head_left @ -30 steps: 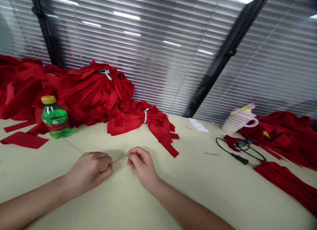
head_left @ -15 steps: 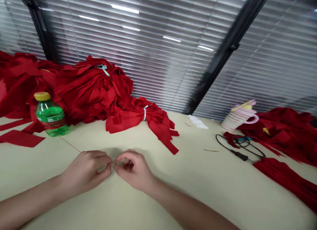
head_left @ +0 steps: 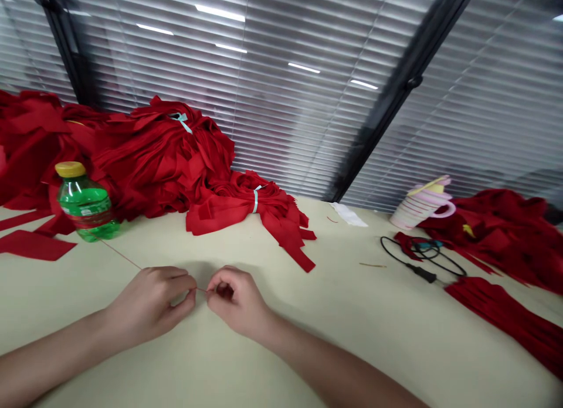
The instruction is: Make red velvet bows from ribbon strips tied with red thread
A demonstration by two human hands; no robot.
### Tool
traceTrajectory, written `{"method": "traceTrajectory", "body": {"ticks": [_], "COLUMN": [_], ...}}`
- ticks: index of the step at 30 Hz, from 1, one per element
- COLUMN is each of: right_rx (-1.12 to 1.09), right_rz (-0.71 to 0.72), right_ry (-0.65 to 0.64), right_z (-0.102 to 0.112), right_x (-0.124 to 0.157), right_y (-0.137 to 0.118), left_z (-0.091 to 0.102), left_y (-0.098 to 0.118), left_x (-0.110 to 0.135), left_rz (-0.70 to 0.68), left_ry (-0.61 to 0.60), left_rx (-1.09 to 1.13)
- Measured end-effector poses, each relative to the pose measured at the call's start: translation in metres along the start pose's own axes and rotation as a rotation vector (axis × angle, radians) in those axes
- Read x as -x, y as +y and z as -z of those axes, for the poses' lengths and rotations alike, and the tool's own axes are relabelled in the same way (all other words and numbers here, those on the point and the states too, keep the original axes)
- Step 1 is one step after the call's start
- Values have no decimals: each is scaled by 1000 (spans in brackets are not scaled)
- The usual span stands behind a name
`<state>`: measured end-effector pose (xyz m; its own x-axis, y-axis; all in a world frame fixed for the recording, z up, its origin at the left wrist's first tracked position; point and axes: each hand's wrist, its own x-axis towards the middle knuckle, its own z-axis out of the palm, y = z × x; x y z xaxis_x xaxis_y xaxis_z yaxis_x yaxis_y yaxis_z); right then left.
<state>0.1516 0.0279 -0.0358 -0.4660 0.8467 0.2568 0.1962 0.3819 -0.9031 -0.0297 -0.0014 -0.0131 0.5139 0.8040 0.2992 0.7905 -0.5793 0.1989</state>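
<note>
A thin red cord runs from a green bottle with a yellow cap to my left hand. Red cord is also wound around the bottle's lower half. My left thumb and forefinger pinch the cord, and a short length of it crosses the small gap to my right hand. There my right thumb and forefinger are closed on it, the other fingers curled. Both hands are just above the pale table, fingertips facing each other.
Red fabric strips are heaped at the back left, with a tied bundle in front. To the right are a striped mug, a black cable, more red fabric and white paper. Window blinds stand behind.
My right thumb and forefinger have come together on the cord, and its short stretch between my hands now looks straighter. The view has shifted slightly.
</note>
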Motion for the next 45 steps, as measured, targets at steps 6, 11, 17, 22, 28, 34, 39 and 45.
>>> {"method": "traceTrajectory", "body": {"ticks": [6,11,17,22,28,34,39,45], "right_rx": [-15,-21,-27,-33,-42,-54,-61,-35], "right_rz": [-5,-8,-11,-23,-24,-35,-51,-76], "right_ry": [-13,-9,-22,-25,-8,-10,-16,-56], "right_z": [1,0,1,0,2,3,4,7], "right_x": [0,0,0,1,1,2,2,1], "right_y": [-2,-1,-1,-1,-5,-8,-9,-7], "left_z": [2,2,1,1,5,9,9,19], "left_y": [-1,-1,-2,-3,-7,-14,-14,-24], "left_x": [1,1,-2,-2,-5,-10,-11,-15], "left_rz": [16,35,70,102,176,252,272,317], "left_ry": [-25,-59,-75,-107,-116,-135,-139,-125], "left_rx": [-17,-10,-16,3,-46,-38,-18,-55]}}
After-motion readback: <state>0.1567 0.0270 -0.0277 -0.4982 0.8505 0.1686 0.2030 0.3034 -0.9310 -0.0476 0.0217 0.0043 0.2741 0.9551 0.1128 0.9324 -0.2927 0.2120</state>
